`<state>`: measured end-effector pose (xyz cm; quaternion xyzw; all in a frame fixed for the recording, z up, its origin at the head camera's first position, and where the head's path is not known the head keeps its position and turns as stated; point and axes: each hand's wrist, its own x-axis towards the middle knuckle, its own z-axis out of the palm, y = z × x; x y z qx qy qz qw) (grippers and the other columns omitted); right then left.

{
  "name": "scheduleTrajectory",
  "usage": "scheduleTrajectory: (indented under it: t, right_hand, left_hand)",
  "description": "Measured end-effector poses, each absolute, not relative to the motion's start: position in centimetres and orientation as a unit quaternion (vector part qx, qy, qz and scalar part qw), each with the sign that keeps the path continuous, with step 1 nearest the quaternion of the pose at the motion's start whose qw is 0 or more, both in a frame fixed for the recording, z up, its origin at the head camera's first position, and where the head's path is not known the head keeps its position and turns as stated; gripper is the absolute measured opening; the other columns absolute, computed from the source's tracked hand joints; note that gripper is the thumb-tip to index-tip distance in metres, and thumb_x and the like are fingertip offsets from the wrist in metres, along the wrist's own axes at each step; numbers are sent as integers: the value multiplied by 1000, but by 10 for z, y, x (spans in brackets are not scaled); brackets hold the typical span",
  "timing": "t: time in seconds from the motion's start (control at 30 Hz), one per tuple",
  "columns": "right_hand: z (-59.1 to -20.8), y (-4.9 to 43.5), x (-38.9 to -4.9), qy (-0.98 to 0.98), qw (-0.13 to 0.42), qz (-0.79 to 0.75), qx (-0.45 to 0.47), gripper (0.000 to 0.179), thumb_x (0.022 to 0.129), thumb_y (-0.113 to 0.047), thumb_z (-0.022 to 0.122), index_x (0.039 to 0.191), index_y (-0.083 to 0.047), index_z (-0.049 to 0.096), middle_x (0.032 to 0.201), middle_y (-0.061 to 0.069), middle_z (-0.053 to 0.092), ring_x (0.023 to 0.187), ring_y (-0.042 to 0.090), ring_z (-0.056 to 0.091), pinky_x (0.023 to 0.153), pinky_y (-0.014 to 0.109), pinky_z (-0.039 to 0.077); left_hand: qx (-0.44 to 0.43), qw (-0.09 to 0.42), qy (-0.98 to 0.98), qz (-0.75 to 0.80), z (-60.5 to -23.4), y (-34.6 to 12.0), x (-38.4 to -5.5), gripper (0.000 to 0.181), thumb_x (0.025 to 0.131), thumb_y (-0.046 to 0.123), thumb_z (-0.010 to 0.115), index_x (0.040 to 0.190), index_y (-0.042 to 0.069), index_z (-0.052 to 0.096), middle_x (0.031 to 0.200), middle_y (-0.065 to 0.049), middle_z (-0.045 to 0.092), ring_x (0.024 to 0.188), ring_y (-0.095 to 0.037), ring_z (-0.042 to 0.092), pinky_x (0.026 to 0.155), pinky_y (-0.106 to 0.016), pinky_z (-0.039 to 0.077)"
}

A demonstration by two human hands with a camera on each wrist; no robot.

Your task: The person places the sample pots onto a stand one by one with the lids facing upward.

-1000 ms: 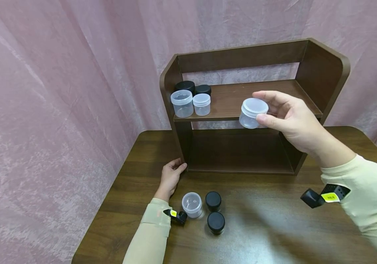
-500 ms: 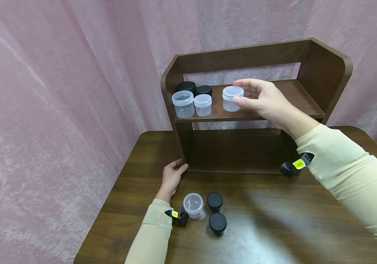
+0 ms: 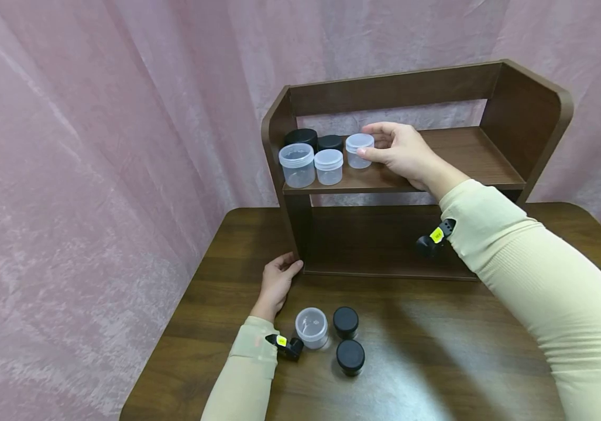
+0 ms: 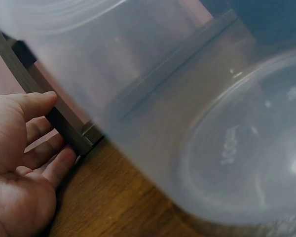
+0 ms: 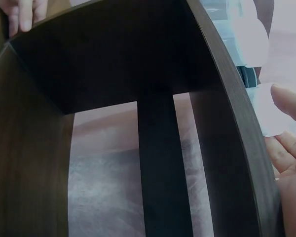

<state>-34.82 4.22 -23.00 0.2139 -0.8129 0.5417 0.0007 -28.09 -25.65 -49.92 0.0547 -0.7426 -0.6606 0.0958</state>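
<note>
Right hand (image 3: 404, 153) pinches one translucent jar (image 3: 356, 158); I count four jars (image 3: 306, 168) at the rack (image 3: 400, 89)'s left edge. Left hand (image 3: 277, 282) grips its lower-left corner.

Pink curtain (image 3: 121, 146) (in soft folds)

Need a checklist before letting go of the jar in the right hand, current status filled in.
1. Right hand gripping the held jar: ok.
2. Held jar upright: ok.
3. Held jar resting on upper shelf: cannot tell, contact unclear.
4. Left hand on rack: ok, at its lower left corner.
5. All jars shelved: not ok; a large clear jar and two black-lidded jars stand on the table.
</note>
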Motion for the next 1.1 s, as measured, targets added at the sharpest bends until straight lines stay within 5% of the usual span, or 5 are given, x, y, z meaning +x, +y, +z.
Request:
scheduleTrajectory:
  t: [1.1]
  right_hand:
    - [-229,32,-359,-782,-54,594,182,58,89,-23,70,141,-17,48,134,8,54,117,17,51,97,33,39]
  left_hand:
    - [54,92,-756,-646,-493,-264,-281,42,89,17,71,124,-2,60,120,-15,61,112,-25,57,94,-36,45]
